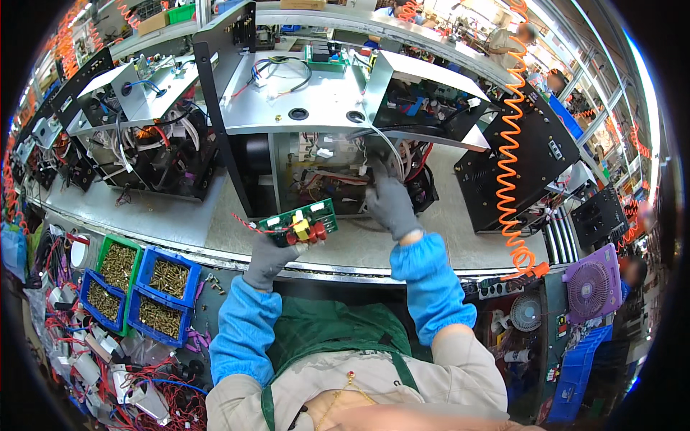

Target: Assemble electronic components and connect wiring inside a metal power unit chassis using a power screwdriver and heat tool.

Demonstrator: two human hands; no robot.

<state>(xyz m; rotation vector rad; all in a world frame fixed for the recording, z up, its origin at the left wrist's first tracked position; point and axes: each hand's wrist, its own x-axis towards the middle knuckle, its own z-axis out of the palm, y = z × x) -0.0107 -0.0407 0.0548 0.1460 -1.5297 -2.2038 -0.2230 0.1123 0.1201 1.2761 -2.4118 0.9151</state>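
Note:
My left hand (pixel 268 260), in a grey glove, grips a green circuit board (pixel 291 219) by its near edge. The board carries a yellow transformer, red round parts and a thin red and white wire trailing left. My right hand (pixel 392 205), also gloved, reaches to the opening of the metal machine chassis (pixel 248 108) in front of me, beside a bundle of wires. Its fingertips are blurred against the dark inside, so what they hold, if anything, does not show. Inside the chassis (pixel 327 183) are white connectors and cables behind a clear sheet.
Similar open chassis (pixel 154 140) stand to the left, and a black panelled unit (pixel 517 161) to the right. An orange coiled air hose (pixel 509 154) hangs at right. Blue bins (pixel 167 273) of brass screws, a green bin (pixel 118 262) and tangled wires lie lower left; a purple fan (pixel 591 286) stands right.

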